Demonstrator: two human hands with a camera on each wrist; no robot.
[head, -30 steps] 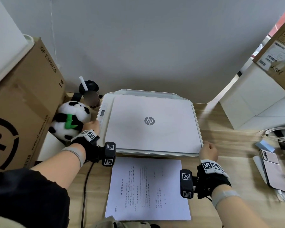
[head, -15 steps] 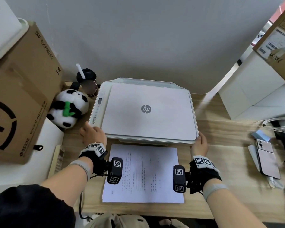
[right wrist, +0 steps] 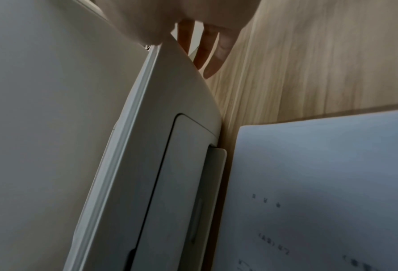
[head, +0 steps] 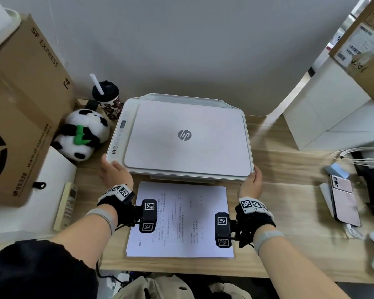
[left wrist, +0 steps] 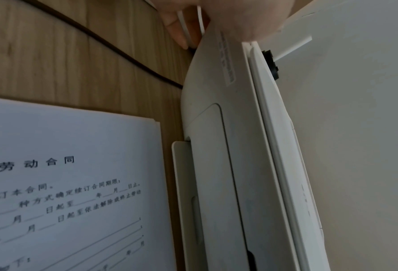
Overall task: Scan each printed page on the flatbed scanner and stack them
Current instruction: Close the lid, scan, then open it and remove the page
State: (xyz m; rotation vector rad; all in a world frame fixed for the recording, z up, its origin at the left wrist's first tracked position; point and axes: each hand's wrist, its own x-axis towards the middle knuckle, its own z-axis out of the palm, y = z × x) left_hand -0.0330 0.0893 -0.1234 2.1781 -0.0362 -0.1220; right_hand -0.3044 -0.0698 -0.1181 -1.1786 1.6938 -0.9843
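A white flatbed scanner [head: 186, 137] sits with its lid closed on a wooden desk [head: 289, 190], a panda plush toy [head: 82, 134] just beside its left edge. The left hand [head: 115, 173] holds the scanner's front left corner, thumb on top and fingers [left wrist: 177, 29] reaching down its side. The stack of printed pages [head: 179, 221] lies just in front of the scanner, between the wrists, and the right hand [head: 251, 184] holds the front right corner, fingers [right wrist: 207, 53] extended down that side.
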